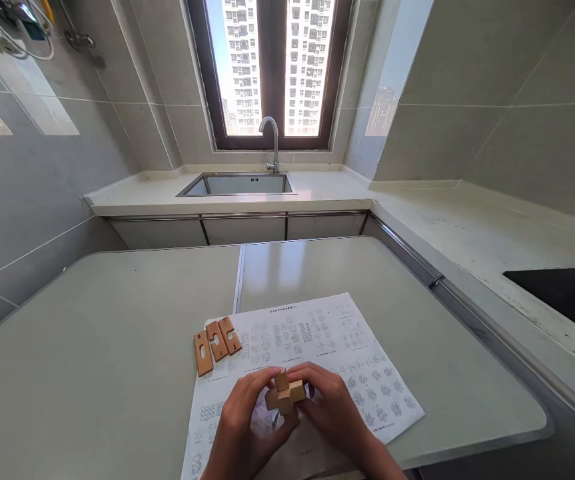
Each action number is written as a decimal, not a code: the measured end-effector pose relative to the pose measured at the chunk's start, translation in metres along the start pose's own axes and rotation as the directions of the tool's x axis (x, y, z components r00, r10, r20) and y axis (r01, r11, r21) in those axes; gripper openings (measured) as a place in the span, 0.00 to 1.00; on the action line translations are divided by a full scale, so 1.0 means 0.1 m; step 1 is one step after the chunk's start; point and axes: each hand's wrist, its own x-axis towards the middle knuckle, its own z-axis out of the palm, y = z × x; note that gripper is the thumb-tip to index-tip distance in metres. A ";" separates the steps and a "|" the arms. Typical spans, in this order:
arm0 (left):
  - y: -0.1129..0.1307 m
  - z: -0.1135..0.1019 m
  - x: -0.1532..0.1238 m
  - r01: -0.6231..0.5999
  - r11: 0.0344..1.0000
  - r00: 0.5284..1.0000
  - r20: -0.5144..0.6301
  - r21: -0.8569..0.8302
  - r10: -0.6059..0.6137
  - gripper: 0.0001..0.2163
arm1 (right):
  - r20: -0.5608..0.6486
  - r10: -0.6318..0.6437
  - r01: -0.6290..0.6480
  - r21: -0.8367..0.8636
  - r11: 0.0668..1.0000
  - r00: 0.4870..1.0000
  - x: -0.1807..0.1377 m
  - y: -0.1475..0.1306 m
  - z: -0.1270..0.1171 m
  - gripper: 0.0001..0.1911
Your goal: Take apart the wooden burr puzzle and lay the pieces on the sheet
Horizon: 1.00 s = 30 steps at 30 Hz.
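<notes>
A pale counter (92, 373) carries a printed instruction sheet (327, 340), the landmark here, which lies at the counter's near edge with a sink (240, 185) and tap (271, 141) well beyond it under the window. Three loose notched wooden pieces (216, 341) lie side by side at the sheet's upper left corner, partly overlapping its edge. Over the sheet's near part, the left hand (240, 427) and right hand (334, 410) meet, their fingers (257, 383) curled and pinching a partly assembled wooden burr puzzle (285, 393) from both sides.
</notes>
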 end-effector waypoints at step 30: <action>0.07 -0.14 0.04 0.221 0.959 0.967 0.170 -0.180 -0.191 0.29 | 0.240 0.279 -0.338 0.255 0.906 0.930 0.03 -0.21 -0.13 0.06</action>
